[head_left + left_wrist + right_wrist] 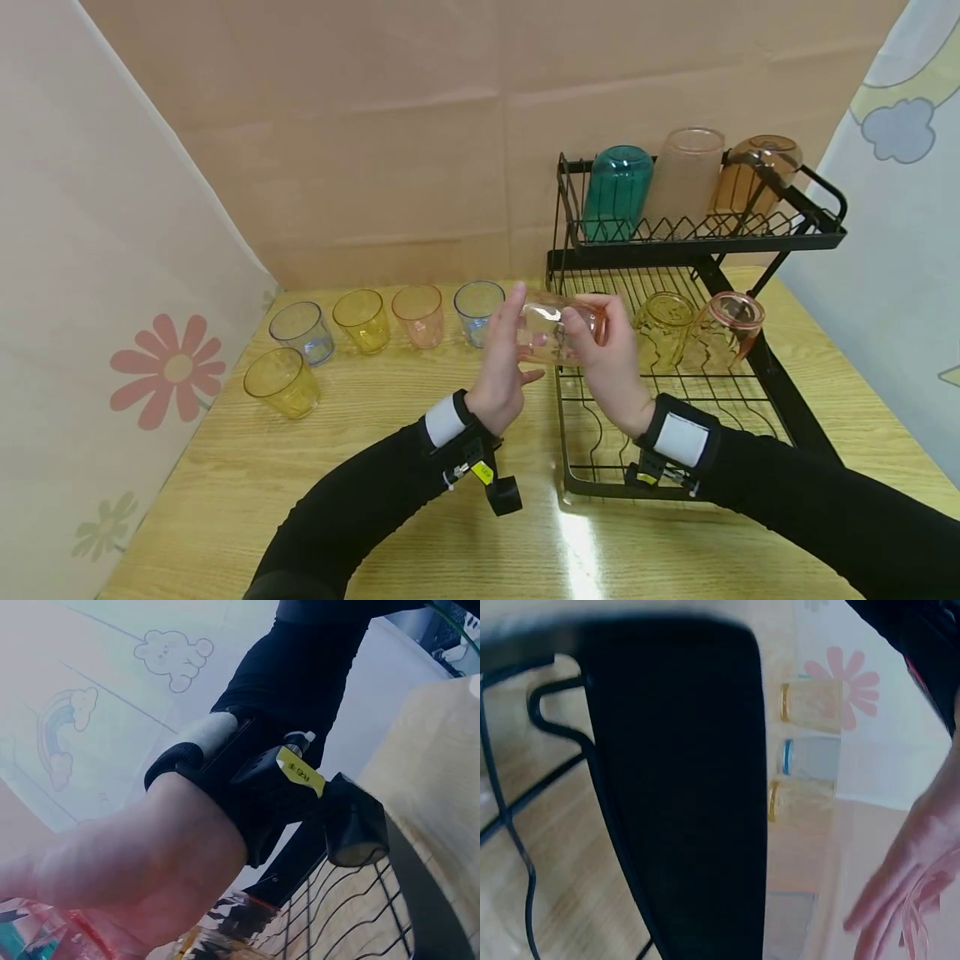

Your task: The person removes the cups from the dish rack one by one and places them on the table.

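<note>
A pink glass [551,329] lies sideways in the air between the two hands, above the front left of the rack. My right hand [611,358] grips it, with the thumb along its near side and the fingers behind the right end. My left hand [501,367] is at the glass's left end, its fingers extended upward and not wrapped round it. In the right wrist view the left hand [907,862] shows straight fingers beside the curved pink glass edge [915,922]. The left wrist view shows the right hand [150,862] over pink glass, partly cut off.
A black two-tier rack [705,246] stands at right. Upside-down glasses fill its top: teal [618,192], pale pink [686,175], amber [753,179]. Yellow [663,329] and pink [731,325] glasses stand below. Upright on the table at left are several glasses, including a yellow one [283,383].
</note>
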`<state>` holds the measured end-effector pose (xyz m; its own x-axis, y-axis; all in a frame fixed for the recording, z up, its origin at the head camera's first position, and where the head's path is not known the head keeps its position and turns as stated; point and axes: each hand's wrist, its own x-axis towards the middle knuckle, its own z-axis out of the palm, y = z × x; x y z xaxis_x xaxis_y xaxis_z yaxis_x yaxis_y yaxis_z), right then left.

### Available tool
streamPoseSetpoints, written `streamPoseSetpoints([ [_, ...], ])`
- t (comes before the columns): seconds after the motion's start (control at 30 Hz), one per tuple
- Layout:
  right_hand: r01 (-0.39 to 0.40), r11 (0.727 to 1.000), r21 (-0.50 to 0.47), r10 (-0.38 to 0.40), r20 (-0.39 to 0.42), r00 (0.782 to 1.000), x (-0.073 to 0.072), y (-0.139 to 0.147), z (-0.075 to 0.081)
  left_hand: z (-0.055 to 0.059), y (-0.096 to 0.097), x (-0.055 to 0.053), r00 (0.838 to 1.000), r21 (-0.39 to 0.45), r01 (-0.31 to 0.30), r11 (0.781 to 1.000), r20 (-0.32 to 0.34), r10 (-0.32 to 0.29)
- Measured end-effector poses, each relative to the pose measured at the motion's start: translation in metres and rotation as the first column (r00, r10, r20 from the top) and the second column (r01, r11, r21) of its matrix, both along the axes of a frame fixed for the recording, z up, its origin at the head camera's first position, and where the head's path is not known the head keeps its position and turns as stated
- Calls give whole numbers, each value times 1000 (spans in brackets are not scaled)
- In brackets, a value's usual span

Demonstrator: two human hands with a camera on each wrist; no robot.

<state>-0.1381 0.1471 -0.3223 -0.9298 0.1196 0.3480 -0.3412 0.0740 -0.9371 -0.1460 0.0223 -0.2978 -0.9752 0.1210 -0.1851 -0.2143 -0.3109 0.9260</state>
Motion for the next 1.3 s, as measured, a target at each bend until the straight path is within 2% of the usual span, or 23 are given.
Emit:
streamPoseSetpoints([
  [0.13, -12, 1000, -25, 12, -13, 1000, 4, -7, -2, 0, 2, 0, 997, 22, -71, 997, 34, 70],
  [0.3, -48, 999, -2, 48, -32, 998, 6, -10, 1, -2, 1, 0, 992, 4, -124, 992, -2, 124],
  [0.43, -69, 984, 162, 68, 12, 998, 5, -4, 5, -5, -4, -1, 993, -4, -120, 993, -8, 120],
  [0.53, -137, 934, 329, 121, 70, 990, 3, 4, 9, -9, -11, -2, 996, -8, -92, 996, -3, 92],
  [0.6, -192, 870, 454, 169, 92, 981, 1, 11, 12, -12, -18, -3, 997, -25, -76, 997, -6, 75],
  [0.67, -242, 786, 570, 220, 108, 969, 1, 19, 14, -16, -26, -4, 998, -50, -58, 997, -11, 57],
  [0.73, -262, 679, 686, 264, 105, 959, 1, 27, 16, -21, -36, -6, 999, -80, -53, 995, -15, 52],
  [0.83, -263, 499, 826, 323, 104, 941, 3, 39, 18, -28, -52, -8, 998, -128, -66, 990, -27, 63],
  [0.9, -257, 389, 885, 370, 106, 923, 4, 46, 19, -30, -64, -9, 996, -168, -87, 982, -38, 81],
  [1.0, -231, 247, 941, 442, 103, 891, 5, 56, 22, -32, -82, -9, 994, -219, -102, 970, -58, 91],
  [1.07, -201, 179, 963, 484, 92, 870, 4, 63, 23, -32, -95, -10, 994, -262, -97, 960, -80, 79],
  [1.13, -166, 133, 977, 510, 76, 857, 4, 69, 26, -35, -108, -12, 993, -316, -89, 945, -105, 58],
  [1.23, -132, 90, 987, 520, 67, 852, 3, 76, 28, -39, -127, -15, 989, -438, -86, 895, -142, 25],
  [1.3, -126, 68, 990, 510, 74, 857, 2, 81, 30, -43, -139, -18, 987, -529, -93, 844, -159, 8],
])
